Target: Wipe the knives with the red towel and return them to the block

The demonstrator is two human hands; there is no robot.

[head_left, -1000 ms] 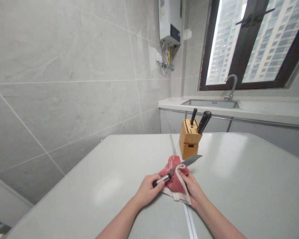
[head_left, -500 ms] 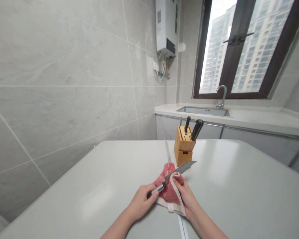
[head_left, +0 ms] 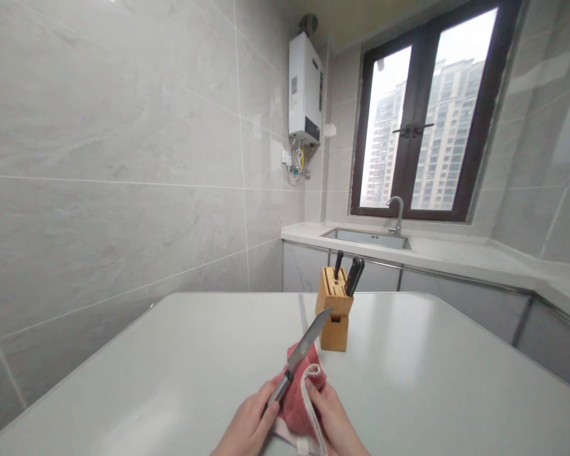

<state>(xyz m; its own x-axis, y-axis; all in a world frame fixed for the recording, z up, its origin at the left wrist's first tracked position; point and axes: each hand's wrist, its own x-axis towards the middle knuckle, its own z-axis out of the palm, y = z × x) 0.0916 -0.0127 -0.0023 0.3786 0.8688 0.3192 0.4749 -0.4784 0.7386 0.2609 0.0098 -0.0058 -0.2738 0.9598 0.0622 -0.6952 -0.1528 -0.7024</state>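
Note:
A kitchen knife [head_left: 310,339] with a black and silver handle is gripped in my left hand [head_left: 253,418], its blade slanting up and to the right. My right hand [head_left: 333,415] holds a red towel [head_left: 298,402] with a white edge, bunched beneath and beside the knife. The towel lies behind the lower blade and handle. Beyond the blade tip stands a wooden knife block [head_left: 334,332] with two black-handled knives [head_left: 355,276] in its slots. From this view the blade tip overlaps the block's front; whether they touch I cannot tell.
The white table [head_left: 209,354] spreads under my hands, with a strip seam down its middle. Behind it runs a counter [head_left: 456,250] with a sink [head_left: 368,238] and a faucet [head_left: 397,215]. A tiled wall stands on the left, with a water heater [head_left: 305,88] farther back.
The knife now points more steeply upward, and more of its blade shows clear of the towel. My view has tilted up, so hands and block sit lower and farther left in the picture.

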